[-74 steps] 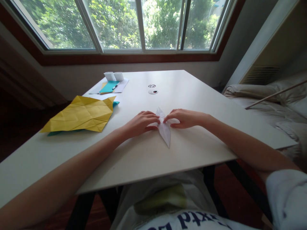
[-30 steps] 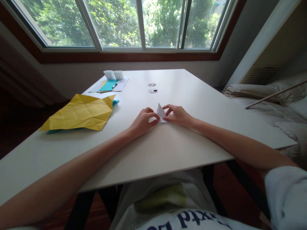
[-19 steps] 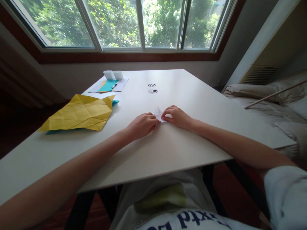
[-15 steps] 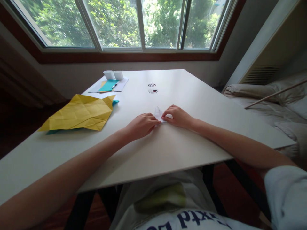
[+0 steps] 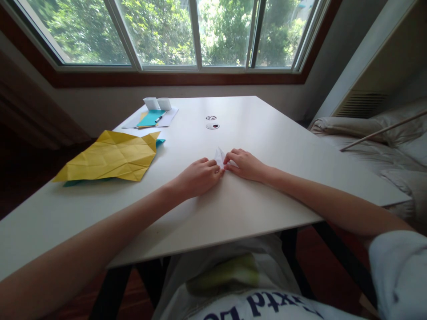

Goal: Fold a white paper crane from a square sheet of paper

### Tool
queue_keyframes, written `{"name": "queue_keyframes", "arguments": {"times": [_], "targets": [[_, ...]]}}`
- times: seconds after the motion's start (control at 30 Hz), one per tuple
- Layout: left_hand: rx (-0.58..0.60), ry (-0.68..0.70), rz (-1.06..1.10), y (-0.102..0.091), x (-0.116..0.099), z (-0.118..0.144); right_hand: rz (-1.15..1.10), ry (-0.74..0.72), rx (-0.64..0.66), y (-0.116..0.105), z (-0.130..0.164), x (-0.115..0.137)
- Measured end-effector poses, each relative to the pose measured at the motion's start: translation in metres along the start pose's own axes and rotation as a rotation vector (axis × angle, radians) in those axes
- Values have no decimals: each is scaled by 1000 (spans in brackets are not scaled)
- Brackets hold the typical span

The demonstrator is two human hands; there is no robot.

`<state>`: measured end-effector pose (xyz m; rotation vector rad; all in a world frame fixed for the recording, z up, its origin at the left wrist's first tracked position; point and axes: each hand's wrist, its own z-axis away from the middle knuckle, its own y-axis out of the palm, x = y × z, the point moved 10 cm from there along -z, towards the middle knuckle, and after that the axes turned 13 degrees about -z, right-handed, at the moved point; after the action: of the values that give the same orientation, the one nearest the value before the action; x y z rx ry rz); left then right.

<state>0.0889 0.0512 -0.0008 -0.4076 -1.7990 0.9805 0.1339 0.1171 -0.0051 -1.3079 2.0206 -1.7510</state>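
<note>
A small folded piece of white paper [image 5: 219, 155] lies on the white table with its pointed tip facing the window. My left hand [image 5: 204, 176] grips its near left edge, fingers curled in. From the right, my right hand [image 5: 244, 163] pinches the paper near the same spot, so the two sets of fingertips almost meet. Much of the paper's lower part is hidden behind the fingers.
Left of my hands lies a large creased yellow sheet [image 5: 110, 155] over a teal one [image 5: 160, 142]. Farther back are two white folded paper boxes [image 5: 157, 104], a teal sheet [image 5: 151, 118] and a pen [image 5: 160, 117]. Two round discs [image 5: 212, 126] sit mid-table.
My right hand has shifted slightly, its fingers closing lower over the paper. My left fingers have curled more, and the fingertips of both hands are closer together.
</note>
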Motion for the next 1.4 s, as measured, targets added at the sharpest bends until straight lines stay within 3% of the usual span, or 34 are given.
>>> {"name": "queue_keyframes", "arguments": {"times": [0.23,0.53,0.67,0.87,0.97,1.13,1.4], "targets": [[4,4,25,2,0,-1,66,64,71,7,0,1],[-34,-90,300,5,15,11,-60,32,180,8,0,-6],[-25,-107,406,8,21,14,-87,35,160,6,1,-11],[-45,-174,634,13,39,19,-47,155,126,4,1,-27],[-60,-263,649,21,49,21,-50,158,138,5,0,-29],[2,-570,529,41,68,26,-48,170,136,5,0,-28],[40,-695,660,50,65,24,-69,183,101,3,0,-27]]}}
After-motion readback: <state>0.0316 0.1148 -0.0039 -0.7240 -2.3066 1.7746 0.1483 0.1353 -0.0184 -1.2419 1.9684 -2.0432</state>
